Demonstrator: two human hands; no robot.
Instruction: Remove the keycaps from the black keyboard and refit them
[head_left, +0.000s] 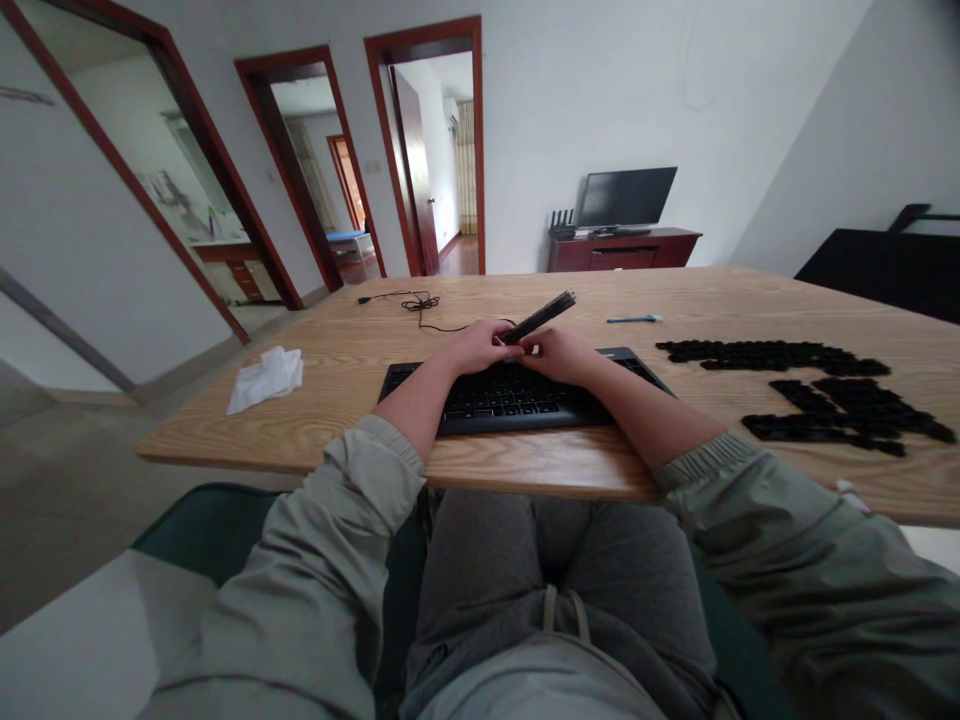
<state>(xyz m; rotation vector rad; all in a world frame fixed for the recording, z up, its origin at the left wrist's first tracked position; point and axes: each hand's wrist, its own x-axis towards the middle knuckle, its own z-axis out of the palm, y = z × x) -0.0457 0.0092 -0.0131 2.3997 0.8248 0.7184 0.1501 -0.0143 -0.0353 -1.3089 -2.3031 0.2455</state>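
A black keyboard (pixel 510 405) lies near the table's front edge, with both hands over its upper part. Between the thumb and fingers of my left hand (pixel 484 347) is a long, narrow black bar (pixel 541 318), tilted up to the right, with small prong-like bits at its far end. I cannot make out its exact kind. My right hand (pixel 559 355) is closed close beside it, its fingertips bent down near the keyboard's upper rows. Whatever those fingers hold, if anything, is hidden. My hands and wrists cover much of the keyboard.
Black keycaps (pixel 772 355) lie in groups on the wooden table (pixel 510 460) to the right. A blue toothbrush (pixel 634 319) is behind the keyboard. A coiled black cable (pixel 420 303) stretches along the back left, and a crumpled white tissue (pixel 268 378) lies at the left.
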